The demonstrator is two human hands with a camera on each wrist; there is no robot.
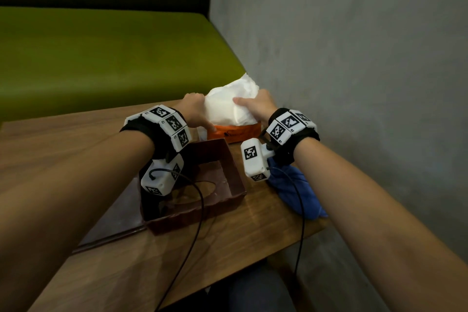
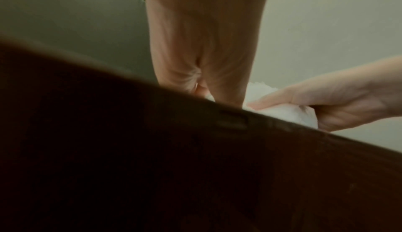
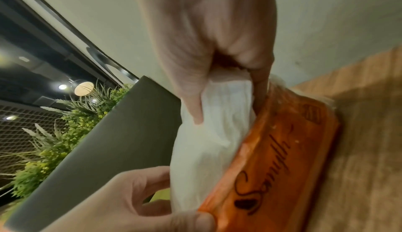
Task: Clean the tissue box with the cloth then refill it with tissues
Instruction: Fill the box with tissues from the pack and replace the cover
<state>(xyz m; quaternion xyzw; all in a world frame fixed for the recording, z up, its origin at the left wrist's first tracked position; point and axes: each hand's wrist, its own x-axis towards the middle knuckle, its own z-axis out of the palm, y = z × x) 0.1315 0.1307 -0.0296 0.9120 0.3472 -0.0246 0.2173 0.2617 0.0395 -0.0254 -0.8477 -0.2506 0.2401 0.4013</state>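
Observation:
A stack of white tissues sticks up out of an orange plastic pack at the table's far edge by the wall. My right hand grips the top of the tissues, thumb in front and fingers down behind them inside the pack. My left hand holds the pack's left end, its thumb on the orange wrap and its fingers curled behind. The brown tissue box lies open side up just in front of the pack. The blue cloth lies crumpled to its right.
The wooden table ends close to a grey wall on the right. Behind it is a green bench seat. In the left wrist view the box's dark wall blocks the lower half. Cables hang from both wrist cameras.

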